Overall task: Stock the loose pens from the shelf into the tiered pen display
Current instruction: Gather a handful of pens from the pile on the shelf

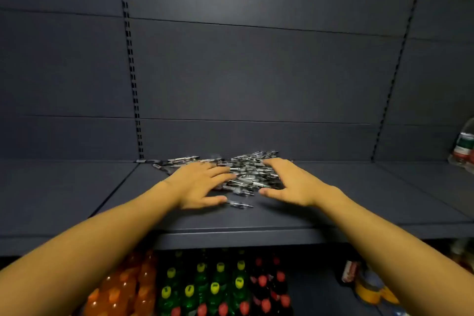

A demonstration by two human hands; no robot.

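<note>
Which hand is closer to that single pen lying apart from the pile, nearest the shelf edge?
Left. The left hand has its thumb almost at the single pen; the right hand lies farther off, up and to the right of it.

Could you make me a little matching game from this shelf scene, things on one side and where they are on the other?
Things:
1. pens
2. left hand
3. right hand
4. soda bottles

Places:
A. below the shelf
B. piled at the shelf's back, between the hands
C. on the pile's right side
D. on the pile's left side

Pairs: 1-B, 2-D, 3-C, 4-A
</note>
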